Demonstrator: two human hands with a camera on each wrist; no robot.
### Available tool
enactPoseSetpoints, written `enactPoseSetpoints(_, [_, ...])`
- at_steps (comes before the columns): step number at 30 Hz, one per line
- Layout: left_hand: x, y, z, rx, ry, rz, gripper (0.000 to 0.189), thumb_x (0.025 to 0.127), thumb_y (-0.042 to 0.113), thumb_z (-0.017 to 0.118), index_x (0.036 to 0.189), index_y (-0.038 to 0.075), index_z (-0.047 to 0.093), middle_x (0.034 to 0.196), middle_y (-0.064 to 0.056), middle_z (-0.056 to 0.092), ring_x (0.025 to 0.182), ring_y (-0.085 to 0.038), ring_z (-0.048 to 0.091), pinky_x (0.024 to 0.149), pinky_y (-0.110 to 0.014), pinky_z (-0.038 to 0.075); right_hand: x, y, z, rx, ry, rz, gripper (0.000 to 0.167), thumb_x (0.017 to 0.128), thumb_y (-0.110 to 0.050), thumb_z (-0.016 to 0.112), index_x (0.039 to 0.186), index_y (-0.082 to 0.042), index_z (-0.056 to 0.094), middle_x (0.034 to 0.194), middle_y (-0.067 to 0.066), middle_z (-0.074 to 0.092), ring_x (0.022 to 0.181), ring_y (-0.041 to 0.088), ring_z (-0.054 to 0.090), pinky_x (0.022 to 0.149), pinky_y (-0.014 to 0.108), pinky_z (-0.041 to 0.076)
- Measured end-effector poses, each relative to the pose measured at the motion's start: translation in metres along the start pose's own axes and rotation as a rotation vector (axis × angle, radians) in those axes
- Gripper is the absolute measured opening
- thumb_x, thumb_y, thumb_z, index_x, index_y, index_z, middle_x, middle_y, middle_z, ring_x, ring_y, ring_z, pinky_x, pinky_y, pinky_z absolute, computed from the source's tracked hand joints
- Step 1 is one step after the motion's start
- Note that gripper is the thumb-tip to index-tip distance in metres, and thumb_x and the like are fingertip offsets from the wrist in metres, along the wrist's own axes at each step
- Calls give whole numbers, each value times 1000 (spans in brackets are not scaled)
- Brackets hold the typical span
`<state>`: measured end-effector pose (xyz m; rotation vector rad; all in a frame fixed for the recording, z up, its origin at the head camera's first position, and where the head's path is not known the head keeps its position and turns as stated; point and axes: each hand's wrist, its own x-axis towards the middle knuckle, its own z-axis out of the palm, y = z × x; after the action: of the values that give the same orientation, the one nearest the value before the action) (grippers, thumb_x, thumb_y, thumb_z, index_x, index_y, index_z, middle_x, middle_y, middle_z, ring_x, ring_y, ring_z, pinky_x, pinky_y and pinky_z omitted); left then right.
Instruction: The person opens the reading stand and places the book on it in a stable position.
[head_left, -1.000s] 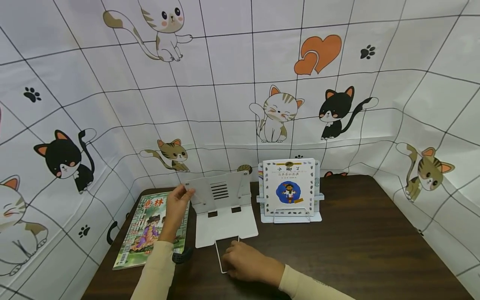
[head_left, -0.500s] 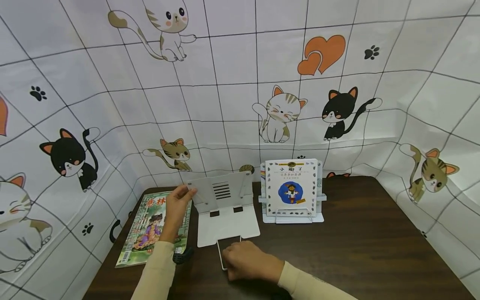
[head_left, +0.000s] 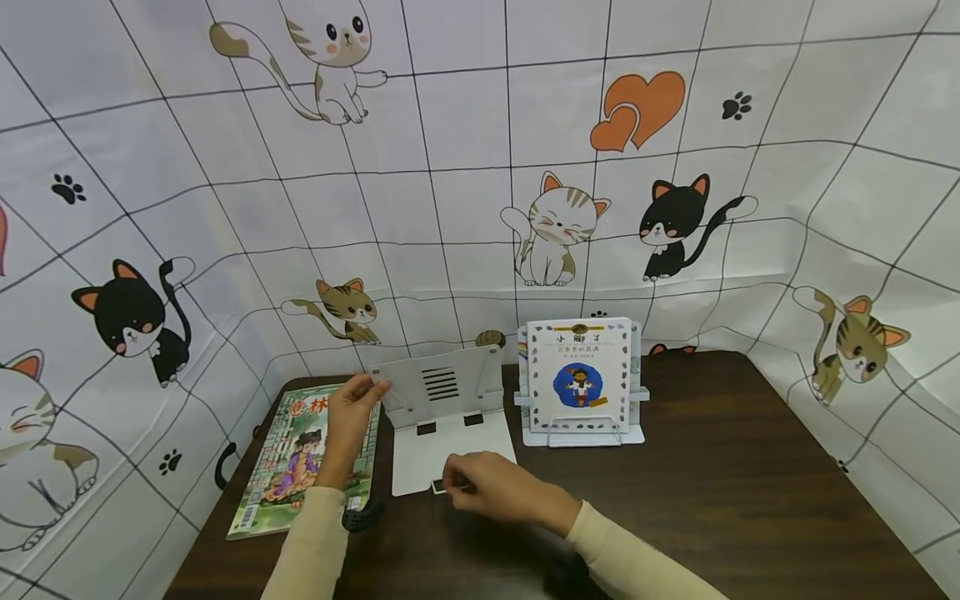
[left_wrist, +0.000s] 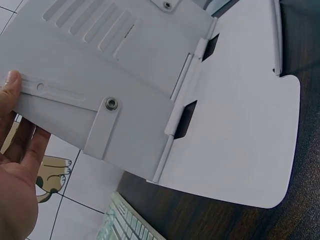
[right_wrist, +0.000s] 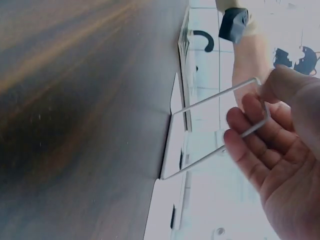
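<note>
A white metal book stand lies on the table with its slotted back plate raised at an angle from the base plate. My left hand holds the upper left edge of the back plate, thumb on its hinge side and the other fingers behind. A wire loop is joined to the base's front edge and stands tilted up off the table. The far end of this loop is between the thumb and fingers of my right hand. In the head view, the right hand hides most of the loop.
A magazine lies flat left of the stand, partly behind the left forearm. To the right, a second book stand bears an upright white book. Behind the dark wooden table hangs a cat-print cloth.
My right hand has moved up toward the base plate, swinging the wire loop from low over the table to a raised tilt. My left hand stays on the back plate.
</note>
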<state>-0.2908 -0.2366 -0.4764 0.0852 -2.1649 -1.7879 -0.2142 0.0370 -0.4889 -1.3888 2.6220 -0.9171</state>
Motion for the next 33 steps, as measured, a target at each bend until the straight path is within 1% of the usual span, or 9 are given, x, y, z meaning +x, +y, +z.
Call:
enactPoseSetpoints(4, [-6,17,-1,-1,-13,22,21,98,8,78,107,-10,72,86,15,73,88,-3,65,84,-17,52,4,5,-4,80,79,46,3,107,-20,66,105,-19,68,99,-8,72,89,-3,62,83,21,56])
enactPoseSetpoints(8, [-12,26,-1,10,-19,42,22,98,10,78,106,-10,72,88,12,75,87,-2,64,84,-16,50,6,11,-7,159,145,84,8,108,-25,65,108,-18,70,99,-5,72,89,0,63,83,31,60])
enactPoseSetpoints(10, [-13,26,-1,14,-20,43,22,99,11,77,107,-10,72,90,11,76,87,0,64,84,-15,49,8,15,-7,177,181,96,10,108,-26,66,108,-17,70,100,-5,73,90,2,66,85,33,60])
enactPoseSetpoints(14, [-14,25,0,0,-11,48,22,99,9,77,108,-11,72,89,12,76,87,0,64,84,-15,50,10,22,-7,180,247,127,10,107,-22,66,109,-13,71,102,0,74,94,11,71,87,29,61])
enactPoseSetpoints(19, [-14,23,1,-19,-12,40,22,99,6,76,110,-12,73,86,18,75,87,2,67,86,-14,51,14,33,-1,145,299,169,6,105,-14,69,104,-9,72,100,4,74,90,16,73,80,27,61])
enactPoseSetpoints(22, [-11,16,2,-20,-14,31,21,99,5,76,112,-11,73,86,20,74,89,2,68,87,-14,52,17,41,3,103,306,205,6,102,-14,73,101,-8,72,98,3,74,85,11,69,75,26,58])
enactPoseSetpoints(26, [-5,1,1,-8,-6,27,22,98,9,77,111,-9,74,88,19,74,89,1,67,87,-15,51,19,50,7,69,281,253,7,101,-15,75,99,-10,73,92,0,75,75,4,61,70,24,53])
enactPoseSetpoints(30, [-5,-7,-1,6,8,30,25,97,17,81,108,-5,74,87,16,73,88,-2,66,85,-17,51,21,56,9,97,241,287,6,102,-14,73,99,-9,72,86,0,76,65,0,59,65,22,50])
enactPoseSetpoints(33, [-8,-8,-2,8,12,35,28,95,21,83,107,-4,74,86,15,72,87,-4,64,83,-19,51,21,58,10,134,216,316,6,102,-13,72,99,-8,71,85,2,77,63,0,61,62,21,50])
